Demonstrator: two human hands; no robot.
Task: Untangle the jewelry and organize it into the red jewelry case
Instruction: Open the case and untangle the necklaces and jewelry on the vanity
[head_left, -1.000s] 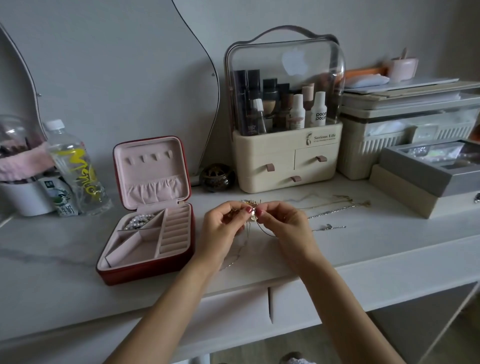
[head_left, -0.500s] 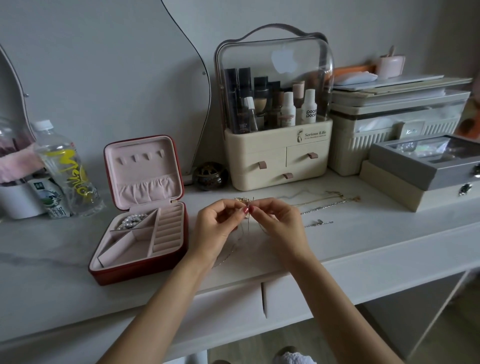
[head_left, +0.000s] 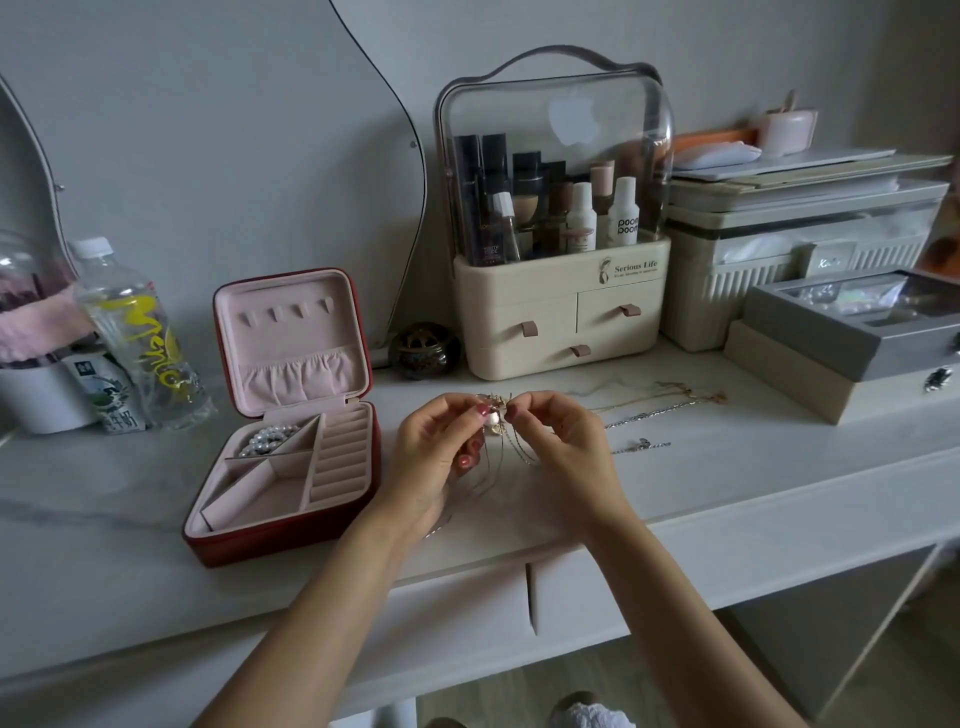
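Seen from the head camera, a left hand (head_left: 434, 457) and right hand (head_left: 558, 447) pinch a tangled knot of gold chains (head_left: 496, 415) above a white dressing table (head_left: 675, 483), the open red jewelry case (head_left: 283, 452) lying at nine o'clock of the hands, a pearl strand (head_left: 267, 438) in its rear compartment.

Head camera looks forward and down, close over the vanity top (head_left: 727, 483)

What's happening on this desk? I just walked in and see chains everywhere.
A person is picking apart a knot of gold chains, pinching it with the left hand and right hand. More chains lie on the desk. The open red case holds only a pearl strand.
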